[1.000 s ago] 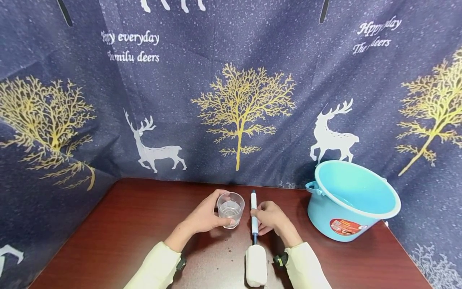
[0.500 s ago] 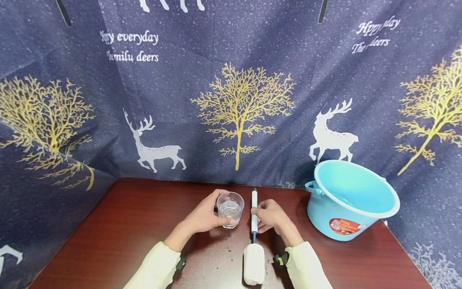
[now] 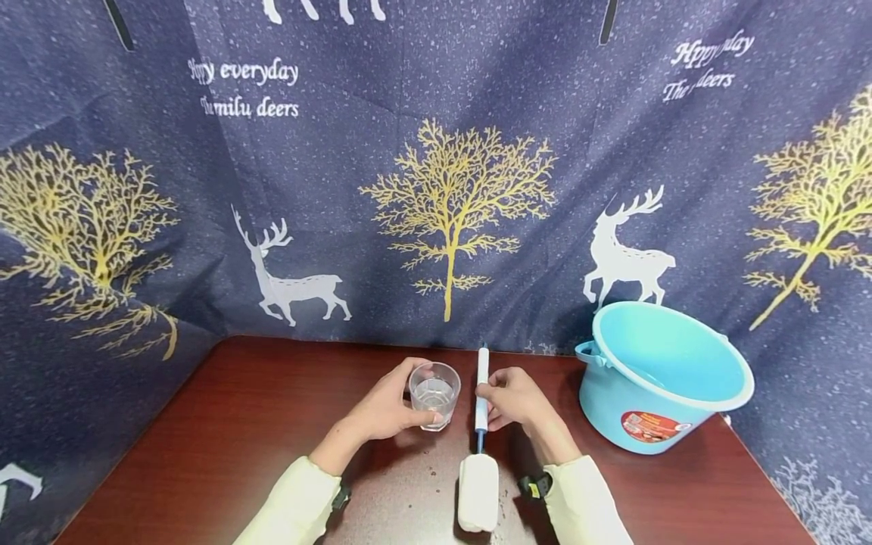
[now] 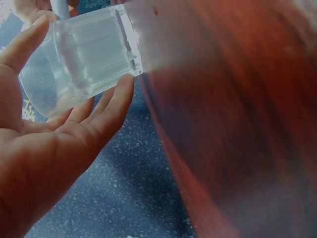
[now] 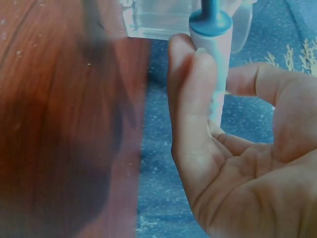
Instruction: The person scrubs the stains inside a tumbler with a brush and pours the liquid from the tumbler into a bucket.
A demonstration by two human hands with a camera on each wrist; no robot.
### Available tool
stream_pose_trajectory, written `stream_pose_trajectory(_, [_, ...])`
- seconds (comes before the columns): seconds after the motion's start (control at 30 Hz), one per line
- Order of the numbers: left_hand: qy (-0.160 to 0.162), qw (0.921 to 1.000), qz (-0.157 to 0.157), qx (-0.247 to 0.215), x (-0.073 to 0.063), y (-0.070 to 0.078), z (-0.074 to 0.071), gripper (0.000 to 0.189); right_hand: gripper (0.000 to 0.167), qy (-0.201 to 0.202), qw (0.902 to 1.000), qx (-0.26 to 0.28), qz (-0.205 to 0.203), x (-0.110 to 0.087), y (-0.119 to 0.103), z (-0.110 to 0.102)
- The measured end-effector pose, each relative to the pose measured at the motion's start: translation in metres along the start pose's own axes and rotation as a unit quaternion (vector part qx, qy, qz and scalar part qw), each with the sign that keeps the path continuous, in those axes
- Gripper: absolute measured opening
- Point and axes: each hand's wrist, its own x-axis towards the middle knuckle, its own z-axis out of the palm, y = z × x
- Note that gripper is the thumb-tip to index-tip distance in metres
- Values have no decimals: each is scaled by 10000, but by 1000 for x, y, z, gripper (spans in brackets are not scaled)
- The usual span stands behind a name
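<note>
My left hand [image 3: 387,403] grips a clear drinking glass [image 3: 434,392] that is partly filled with water and stands upright on the table. Its thumb lies along the near side, and the fingers curve round the left and far sides. Just to the right, my right hand [image 3: 519,400] pinches the white handle of a sponge bottle brush [image 3: 479,492] between thumb and fingers. The brush's thick white sponge head points toward me, joined to the handle by a thin blue shaft. In the right wrist view, the handle's blue collar [image 5: 212,26] shows above the fingertips, overlapping the glass.
A light blue bucket [image 3: 616,412] with a red label stands at the right of the dark red-brown table [image 3: 259,409]. Small drops lie on the table between my forearms. Behind the table hangs a dark blue cloth [image 3: 381,303] printed with deer and trees.
My right hand and the brush have shifted slightly away from me, the handle's far end now nearer the table's back edge. My left hand and the glass have stayed in place.
</note>
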Motion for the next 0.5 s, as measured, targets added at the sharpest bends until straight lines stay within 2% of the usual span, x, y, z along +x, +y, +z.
stream_pose_trajectory(0.5, [54, 9998, 59, 155, 0, 3, 0, 79, 11, 206, 9985, 62, -496, -14, -24, -10])
